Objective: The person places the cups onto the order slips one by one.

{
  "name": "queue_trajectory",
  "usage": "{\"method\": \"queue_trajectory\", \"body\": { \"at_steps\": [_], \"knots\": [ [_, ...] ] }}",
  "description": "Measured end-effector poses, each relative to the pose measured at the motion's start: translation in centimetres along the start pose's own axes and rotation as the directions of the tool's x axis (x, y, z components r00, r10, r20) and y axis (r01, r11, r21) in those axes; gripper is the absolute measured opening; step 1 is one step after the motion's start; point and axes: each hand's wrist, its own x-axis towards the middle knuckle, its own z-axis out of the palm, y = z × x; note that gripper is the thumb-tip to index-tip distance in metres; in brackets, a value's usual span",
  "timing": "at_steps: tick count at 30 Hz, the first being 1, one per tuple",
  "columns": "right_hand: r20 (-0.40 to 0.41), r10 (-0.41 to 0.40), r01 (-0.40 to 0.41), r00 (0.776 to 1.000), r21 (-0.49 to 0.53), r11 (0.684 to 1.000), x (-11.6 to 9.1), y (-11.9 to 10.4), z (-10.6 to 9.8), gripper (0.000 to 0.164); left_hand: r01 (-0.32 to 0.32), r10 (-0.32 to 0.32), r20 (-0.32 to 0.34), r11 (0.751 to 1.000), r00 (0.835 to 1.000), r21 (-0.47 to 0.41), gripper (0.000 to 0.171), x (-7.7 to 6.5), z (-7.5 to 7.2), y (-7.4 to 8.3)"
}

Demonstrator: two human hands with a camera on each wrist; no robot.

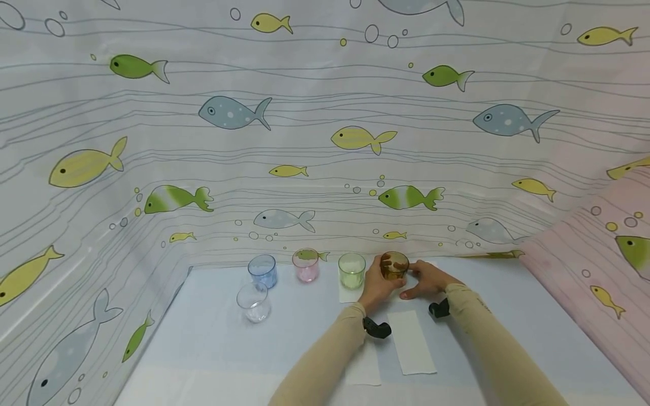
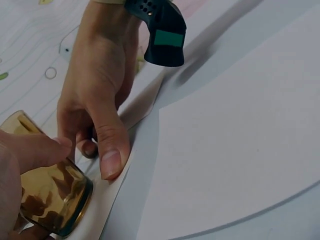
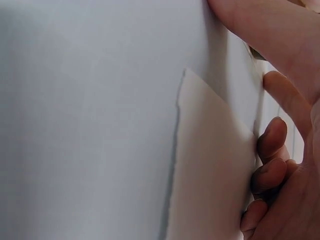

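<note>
- Your left-hand grip (image 1: 380, 285) is grasping the amber see-through tumbler (image 1: 394, 269), which lies just to that grip's right, near the far edge of the pale blue counter (image 1: 203, 338), its long axis about upright.
- Your right-hand grip (image 1: 430, 280) is released, thumb and fingers apart, on the tumbler's right; whether a fingertip touches the amber wall, you cannot tell. The left is nearer.
- You have five tumblers: one amber, one pale green (image 1: 351, 275), one pink (image 1: 306, 267), one blue (image 1: 263, 273), one colourless (image 1: 254, 304).
- You have at least three white paper strips (image 1: 413, 347); your hands may hide more.
</note>
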Motion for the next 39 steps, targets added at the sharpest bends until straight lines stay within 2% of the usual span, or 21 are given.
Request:
{"method": "queue_trajectory", "body": {
  "at_steps": [9,14,16,20,23,25,29,32,36,39],
  "knots": [
    [-0.002,-0.019,0.019,1.0,0.027,0.999,-0.3,-0.1,0.0,0.1,-0.04,0.04,0.011,0.999,0.999,0.01,0.073,-0.2,-0.2,-0.2],
    [-0.002,-0.01,0.01,1.0,0.034,0.999,-0.1,-0.1,0.0,0.103,-0.033,0.033,0.01,0.999,0.999,0.03,0.075,-0.2,-0.3,-0.1],
    [-0.001,-0.007,0.007,1.0,0.038,0.999,0.0,0.0,0.1,0.104,-0.039,0.038,0.008,0.998,0.999,0.055,0.079,-0.3,-0.3,-0.1],
    [-0.012,-0.045,0.045,0.999,0.039,0.998,0.0,0.2,0.1,0.1,-0.066,0.067,-0.004,0.992,0.998,0.106,0.101,-0.7,0.1,0.2],
    [-0.015,-0.079,0.079,0.997,0.043,0.996,-0.2,0.2,0.1,0.096,-0.096,0.1,-0.029,0.989,0.995,0.111,0.112,-1.2,0.2,1.1],
    [-0.012,-0.088,0.089,0.996,0.048,0.995,-0.3,0.1,0.0,0.094,-0.121,0.128,-0.06,0.986,0.99,0.111,0.113,-1.6,0.2,2.0],
    [-0.012,-0.104,0.105,0.994,0.045,0.994,-0.5,-0.1,0.2,0.09,-0.224,0.236,-0.118,0.969,0.965,0.108,0.103,-2.5,-0.4,4.4],
    [-0.011,-0.104,0.105,0.994,0.048,0.993,-0.6,-0.1,0.4,0.09,-0.333,0.343,-0.139,0.938,0.929,0.091,0.09,-3.4,-1.5,6.4],
    [-0.002,-0.073,0.073,0.997,0.02,0.997,-0.7,-0.1,0.2,0.097,-0.452,0.453,-0.16,0.891,0.877,0.045,0.075,-4.6,-4.0,8.4],
    [0.003,-0.045,0.045,0.999,0.0,0.999,-0.5,0.2,0.0,0.104,-0.484,0.478,-0.172,0.875,0.862,0.006,0.064,-5.3,-6.3,9.1]
  ]
}}
